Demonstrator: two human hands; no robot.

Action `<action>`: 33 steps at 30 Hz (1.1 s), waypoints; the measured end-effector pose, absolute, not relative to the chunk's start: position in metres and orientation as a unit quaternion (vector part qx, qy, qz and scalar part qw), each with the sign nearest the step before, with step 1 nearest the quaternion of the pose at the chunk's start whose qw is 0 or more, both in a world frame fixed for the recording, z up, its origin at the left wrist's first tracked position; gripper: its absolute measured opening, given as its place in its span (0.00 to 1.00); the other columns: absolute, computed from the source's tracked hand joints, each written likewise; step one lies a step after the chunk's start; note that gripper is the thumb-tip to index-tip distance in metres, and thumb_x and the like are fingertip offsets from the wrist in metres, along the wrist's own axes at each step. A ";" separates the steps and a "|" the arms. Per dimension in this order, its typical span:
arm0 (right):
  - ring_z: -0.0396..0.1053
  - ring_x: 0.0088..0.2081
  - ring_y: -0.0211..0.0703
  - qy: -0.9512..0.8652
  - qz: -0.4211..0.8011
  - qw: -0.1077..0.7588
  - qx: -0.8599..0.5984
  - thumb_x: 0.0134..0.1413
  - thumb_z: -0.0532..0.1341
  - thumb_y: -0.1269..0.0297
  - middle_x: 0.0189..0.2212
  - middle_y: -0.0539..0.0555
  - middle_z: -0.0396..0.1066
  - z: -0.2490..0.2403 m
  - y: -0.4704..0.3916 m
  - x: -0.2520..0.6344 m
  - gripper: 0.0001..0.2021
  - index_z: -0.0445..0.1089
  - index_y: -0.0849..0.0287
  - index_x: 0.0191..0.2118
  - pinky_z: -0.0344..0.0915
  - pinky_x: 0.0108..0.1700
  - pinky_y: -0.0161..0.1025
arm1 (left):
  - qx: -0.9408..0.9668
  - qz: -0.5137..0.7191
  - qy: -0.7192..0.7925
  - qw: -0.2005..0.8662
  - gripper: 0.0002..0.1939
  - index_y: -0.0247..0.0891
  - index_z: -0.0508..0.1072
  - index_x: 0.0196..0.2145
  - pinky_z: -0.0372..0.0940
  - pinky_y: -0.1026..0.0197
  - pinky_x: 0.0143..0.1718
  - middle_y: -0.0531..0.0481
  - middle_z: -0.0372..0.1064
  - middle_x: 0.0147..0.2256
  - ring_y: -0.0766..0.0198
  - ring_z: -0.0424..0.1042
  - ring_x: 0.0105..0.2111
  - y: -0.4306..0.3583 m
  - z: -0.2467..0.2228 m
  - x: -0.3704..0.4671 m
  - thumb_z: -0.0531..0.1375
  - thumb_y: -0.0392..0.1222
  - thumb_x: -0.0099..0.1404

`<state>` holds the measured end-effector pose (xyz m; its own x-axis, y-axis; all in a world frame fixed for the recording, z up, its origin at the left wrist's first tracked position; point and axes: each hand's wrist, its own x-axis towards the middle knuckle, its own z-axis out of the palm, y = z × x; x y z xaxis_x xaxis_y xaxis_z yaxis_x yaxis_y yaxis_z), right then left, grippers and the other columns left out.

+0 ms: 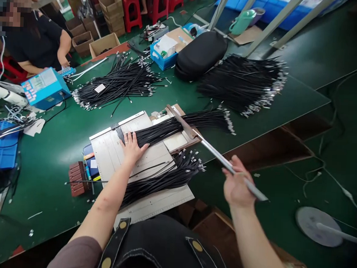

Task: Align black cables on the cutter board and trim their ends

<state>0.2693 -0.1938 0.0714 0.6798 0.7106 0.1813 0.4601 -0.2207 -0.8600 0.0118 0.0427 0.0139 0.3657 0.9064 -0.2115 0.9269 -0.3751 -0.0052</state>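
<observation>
My left hand [132, 149] lies with fingers spread on a bundle of black cables [157, 134], pressing it onto the pale board of a paper cutter [107, 155]. My right hand [238, 185] is wrapped round the long metal handle of the cutter's blade arm [214, 151]. The blade [180, 120] is raised at a slant and crosses over the bundle. The cables' metal-tipped ends fan out to the right of the blade. A second bundle of black cables [153, 184] rests on the near part of the board, below my left hand.
Two big piles of black cables [118, 83] [241, 81] lie at the back of the green table [61, 134]. Between them stand a black case [201, 54] and a blue bin [163, 59]. A blue machine [45, 88] sits at left, near another person [38, 39]. A brown block [77, 179] lies beside the board.
</observation>
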 end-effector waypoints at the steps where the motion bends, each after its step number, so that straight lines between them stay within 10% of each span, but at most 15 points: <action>1: 0.74 0.49 0.59 -0.288 0.129 0.560 -0.766 0.63 0.45 0.43 0.56 0.60 0.71 0.044 -0.220 0.257 0.25 0.67 0.48 0.54 0.73 0.37 0.57 | 0.825 -0.089 0.555 0.057 0.49 0.32 0.45 0.72 0.36 0.34 0.69 0.36 0.37 0.73 0.42 0.37 0.72 0.043 0.014 0.010 0.43 0.71 0.67; 6: 0.77 0.35 0.52 -0.190 0.177 0.674 -0.692 0.56 0.61 0.49 0.35 0.54 0.76 0.057 -0.213 0.257 0.11 0.71 0.50 0.37 0.74 0.42 0.57 | 0.820 -0.107 0.560 0.055 0.48 0.32 0.49 0.71 0.34 0.31 0.68 0.33 0.41 0.72 0.39 0.39 0.72 0.046 0.026 0.012 0.43 0.71 0.67; 9: 0.75 0.47 0.55 -0.386 0.181 0.615 -0.663 0.59 0.61 0.52 0.46 0.55 0.76 0.138 -0.147 0.307 0.17 0.72 0.45 0.52 0.71 0.53 0.58 | 0.827 -0.088 0.553 0.050 0.53 0.32 0.49 0.71 0.33 0.28 0.67 0.29 0.37 0.72 0.34 0.35 0.72 0.052 0.037 0.050 0.48 0.75 0.62; 13: 0.56 0.67 0.51 -0.560 0.147 0.319 -0.751 0.63 0.49 0.50 0.71 0.59 0.49 0.151 -0.061 0.377 0.39 0.30 0.49 0.73 0.62 0.63 0.57 | 0.880 -0.093 0.455 0.096 0.57 0.35 0.40 0.73 0.35 0.31 0.68 0.32 0.34 0.73 0.39 0.35 0.72 0.054 0.045 0.137 0.58 0.71 0.59; 16: 0.44 0.69 0.73 -0.565 0.123 0.205 -0.790 0.52 0.58 0.57 0.69 0.78 0.46 0.078 -0.033 0.409 0.43 0.46 0.71 0.70 0.42 0.64 0.76 | 0.876 -0.121 0.449 0.126 0.56 0.38 0.42 0.72 0.39 0.34 0.68 0.32 0.49 0.70 0.43 0.49 0.70 0.053 0.046 0.181 0.66 0.60 0.58; 22: 0.56 0.66 0.63 -0.680 0.149 0.059 -0.715 0.37 0.58 0.71 0.62 0.72 0.62 -0.038 -0.002 0.435 0.43 0.58 0.66 0.66 0.55 0.64 0.63 | 0.850 -0.133 0.473 0.192 0.31 0.40 0.67 0.59 0.57 0.43 0.61 0.40 0.68 0.57 0.46 0.66 0.59 0.043 0.039 0.191 0.66 0.49 0.59; 29: 0.70 0.43 0.57 -0.687 0.114 0.113 -0.709 0.55 0.48 0.77 0.37 0.68 0.73 -0.038 -0.033 0.424 0.15 0.71 0.66 0.37 0.65 0.50 0.53 | 0.874 -0.111 0.412 0.234 0.11 0.39 0.75 0.43 0.62 0.52 0.55 0.42 0.74 0.48 0.50 0.70 0.54 0.015 0.041 0.180 0.61 0.40 0.62; 33: 0.71 0.41 0.55 -0.650 0.098 0.179 -0.732 0.55 0.49 0.76 0.38 0.66 0.74 -0.002 -0.061 0.408 0.15 0.72 0.66 0.40 0.67 0.48 0.49 | 0.860 -0.018 0.427 0.279 0.12 0.38 0.71 0.48 0.67 0.58 0.47 0.45 0.75 0.44 0.59 0.75 0.44 0.013 0.065 0.161 0.55 0.39 0.69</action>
